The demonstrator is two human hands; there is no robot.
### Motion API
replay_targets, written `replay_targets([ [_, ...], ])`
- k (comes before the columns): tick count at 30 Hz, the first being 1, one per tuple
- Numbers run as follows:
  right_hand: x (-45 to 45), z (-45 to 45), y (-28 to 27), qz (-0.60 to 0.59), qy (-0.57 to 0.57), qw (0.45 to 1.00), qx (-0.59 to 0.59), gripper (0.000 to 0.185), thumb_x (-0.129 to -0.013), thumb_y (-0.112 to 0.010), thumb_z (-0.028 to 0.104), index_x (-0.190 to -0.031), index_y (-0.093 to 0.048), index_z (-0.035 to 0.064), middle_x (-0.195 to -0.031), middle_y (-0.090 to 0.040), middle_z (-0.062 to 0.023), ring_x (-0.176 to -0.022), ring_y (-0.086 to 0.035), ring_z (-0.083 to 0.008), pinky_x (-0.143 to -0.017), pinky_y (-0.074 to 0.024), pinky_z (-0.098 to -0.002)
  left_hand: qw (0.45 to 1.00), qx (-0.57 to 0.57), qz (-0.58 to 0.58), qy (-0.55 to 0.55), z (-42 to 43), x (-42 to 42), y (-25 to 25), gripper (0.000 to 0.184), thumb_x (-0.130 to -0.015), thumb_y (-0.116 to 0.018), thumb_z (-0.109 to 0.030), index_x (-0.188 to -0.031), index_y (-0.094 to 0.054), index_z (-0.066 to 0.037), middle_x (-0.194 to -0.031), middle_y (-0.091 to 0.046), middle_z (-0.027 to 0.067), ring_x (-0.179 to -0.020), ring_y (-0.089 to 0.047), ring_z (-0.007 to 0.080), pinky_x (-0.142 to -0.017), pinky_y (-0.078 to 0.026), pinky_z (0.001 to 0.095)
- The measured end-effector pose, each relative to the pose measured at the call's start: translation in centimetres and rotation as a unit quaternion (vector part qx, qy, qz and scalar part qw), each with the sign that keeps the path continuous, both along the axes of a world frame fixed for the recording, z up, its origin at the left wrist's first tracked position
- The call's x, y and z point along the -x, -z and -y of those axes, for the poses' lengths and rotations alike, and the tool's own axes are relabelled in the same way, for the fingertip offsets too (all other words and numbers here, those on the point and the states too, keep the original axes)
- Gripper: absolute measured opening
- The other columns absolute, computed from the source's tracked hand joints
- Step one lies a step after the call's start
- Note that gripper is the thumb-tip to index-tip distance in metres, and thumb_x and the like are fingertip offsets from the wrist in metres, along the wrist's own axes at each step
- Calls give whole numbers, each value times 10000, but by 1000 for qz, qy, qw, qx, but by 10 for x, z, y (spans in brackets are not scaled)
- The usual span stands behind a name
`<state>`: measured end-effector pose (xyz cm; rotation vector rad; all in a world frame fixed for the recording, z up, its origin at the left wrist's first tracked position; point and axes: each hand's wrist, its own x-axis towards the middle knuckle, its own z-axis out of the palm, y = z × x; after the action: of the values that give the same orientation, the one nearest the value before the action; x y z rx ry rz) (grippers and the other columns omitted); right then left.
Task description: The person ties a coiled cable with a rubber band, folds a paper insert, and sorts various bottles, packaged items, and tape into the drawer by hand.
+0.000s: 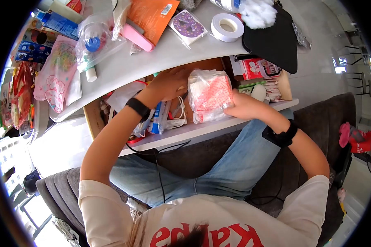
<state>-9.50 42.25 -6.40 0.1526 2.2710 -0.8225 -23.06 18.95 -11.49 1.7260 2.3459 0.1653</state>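
My right hand (246, 106) is closed on the right side of a clear plastic bag (210, 95) with a red-and-white patterned packet inside, held above the open drawer (169, 138). Just left of the bag, my left hand (171, 84) reaches down over the drawer with its fingers bent. Its fingertips are partly hidden, so I cannot tell what they touch. Beneath that hand lie a blue-and-white tube (156, 119) in plastic and a white cable (180, 108). Small packets (273, 89) and a red box (253, 69) fill the drawer's right end.
On the grey desktop above the drawer are a roll of white tape (227, 27), a purple round-patterned packet (188, 25), an orange envelope (152, 18) and a pink-handled item (137, 38). A black mat (272, 43) overhangs the desk's right edge. A black cable (157, 164) hangs over my lap.
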Motion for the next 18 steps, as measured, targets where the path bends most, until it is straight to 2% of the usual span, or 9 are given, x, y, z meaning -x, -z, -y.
replay_targets([
  [3,2,4,-13,33,13,999,-13,529,-712,-617,225,-1060,-418,-122,-957,-574,-250,-908,-582,-316,-784,-449,-345,998,-42,-44,-3,31,-7,8,409,-817,-535,-270,-1176,-505,-76,-1292,-433,132,-1248,-337,302,-1038,-263,417],
  [6,-1,-1,-3,-30,-6,999,21,612,-671,-600,252,-1019,-393,-207,-899,-560,-338,-867,-592,-374,-736,-475,-357,999,-13,-29,-22,55,-14,7,421,-828,-530,-291,-1193,-493,-83,-1289,-436,131,-1248,-338,303,-1037,-265,411],
  [12,-2,1,-2,-13,22,999,20,615,-684,-602,257,-1023,-381,-205,-893,-558,-329,-863,-590,-366,-740,-472,-351,999,14,-15,-43,69,-26,-7,415,-852,-502,-275,-1213,-480,-70,-1281,-447,123,-1251,-337,292,-1036,-265,405],
  [15,-5,-1,4,4,31,999,20,500,-739,-627,215,-1075,-412,-87,-965,-569,-193,-887,-564,-231,-778,-443,-311,997,-63,37,6,44,-41,-1,421,-859,-492,-277,-1214,-476,-51,-1273,-457,124,-1245,-345,289,-1031,-268,404],
  [18,-7,-3,10,-14,32,999,40,510,-744,-624,208,-1105,-401,-76,-970,-564,-164,-875,-549,-204,-775,-439,-305,987,77,83,114,12,-50,7,474,-836,-514,-292,-1238,-459,-46,-1279,-454,132,-1241,-349,292,-1025,-270,414],
])
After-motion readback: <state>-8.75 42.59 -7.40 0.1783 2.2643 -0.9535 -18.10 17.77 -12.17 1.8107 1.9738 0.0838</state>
